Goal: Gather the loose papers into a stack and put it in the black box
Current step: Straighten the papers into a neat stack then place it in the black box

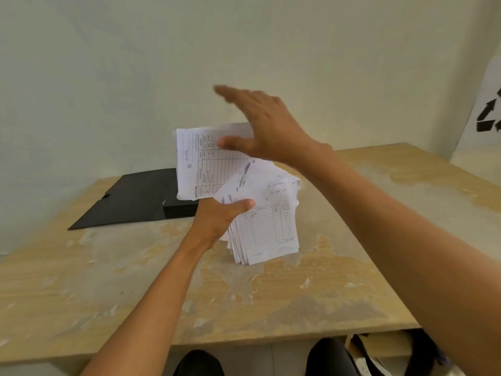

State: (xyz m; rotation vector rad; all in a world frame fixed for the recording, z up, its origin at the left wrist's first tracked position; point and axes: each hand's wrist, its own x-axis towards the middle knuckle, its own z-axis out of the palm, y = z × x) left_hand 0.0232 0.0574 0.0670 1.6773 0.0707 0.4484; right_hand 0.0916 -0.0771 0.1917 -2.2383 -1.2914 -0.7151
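Papers [264, 229]: white ruled receipts, unevenly fanned, gripped by left hand [217, 221]; right hand [265, 131] fingers spread loose above

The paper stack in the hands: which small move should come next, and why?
Probably bring the right hand down to square the paper stack. The left hand holds it upright on the table, and its sheets are fanned and uneven.

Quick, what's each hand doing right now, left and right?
Left hand: closed on the stack of papers, standing it on the table.
Right hand: open, fingers spread, against the upright sheets; no grip visible.
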